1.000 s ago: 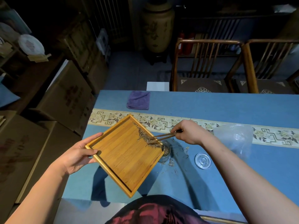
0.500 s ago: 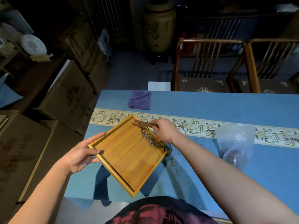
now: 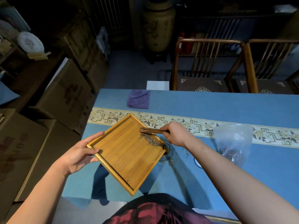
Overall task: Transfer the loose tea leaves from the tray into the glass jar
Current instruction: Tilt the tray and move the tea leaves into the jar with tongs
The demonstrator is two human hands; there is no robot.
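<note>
My left hand grips the left corner of a square bamboo tray and holds it tilted above the blue table, right corner lowest. Loose tea leaves lie in a strip along the tray's upper right edge, down toward that low corner. Under the corner stands the glass jar, mostly hidden by the tray, with leaves inside its mouth. My right hand is closed on a wooden scoop whose tip rests at the upper end of the leaf strip.
A clear plastic bag lies to the right, with the jar's glass lid partly hidden by my forearm. Stray leaves dot the cloth by the jar. A purple cloth lies at the far edge. Two wooden chairs stand behind, cardboard boxes to the left.
My right hand swept the scoop from near the jar up to the tray's far corner, then set it down on the upper end of the leaves. The tray stays tilted.
</note>
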